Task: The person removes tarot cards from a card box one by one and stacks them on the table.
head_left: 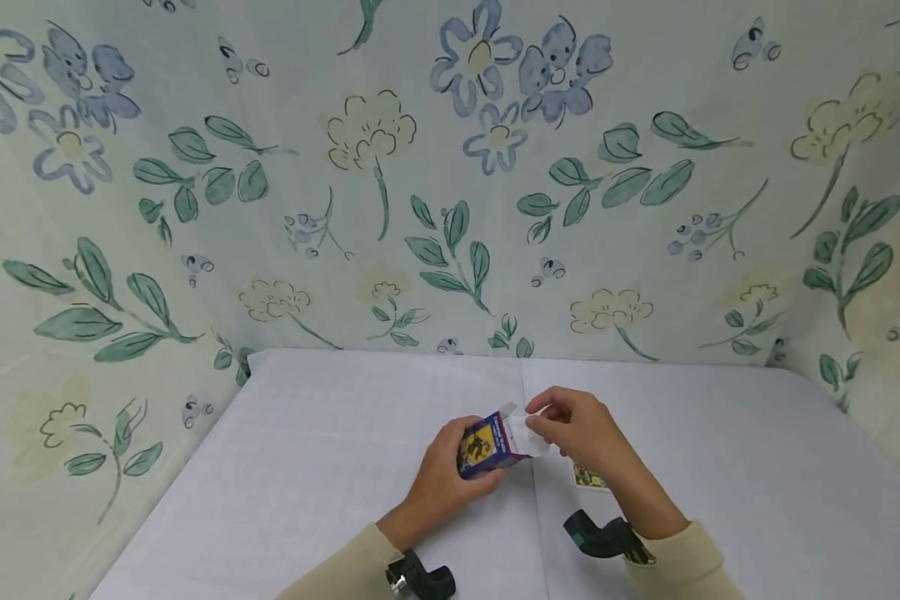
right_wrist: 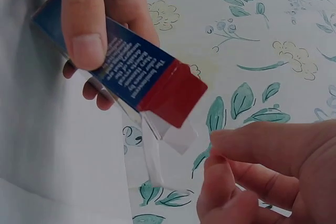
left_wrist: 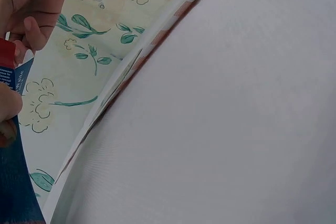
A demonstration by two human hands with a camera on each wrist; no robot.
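Observation:
My left hand grips a small blue card box with a yellow picture panel, its thumb along one side. The box is tilted, and its open end points toward my right hand. At that end a red flap and white inner flaps stand out. In the right wrist view the right thumb and index finger are bent close together, a short gap from the flaps, with nothing visible between them. What lies inside the box is hidden. Below the right hand, a colourful card lies partly covered by the forearm.
A white cloth covers the table, with a crease down its middle. Floral fabric hangs behind and at both sides. Black wrist mounts sit near both sleeves.

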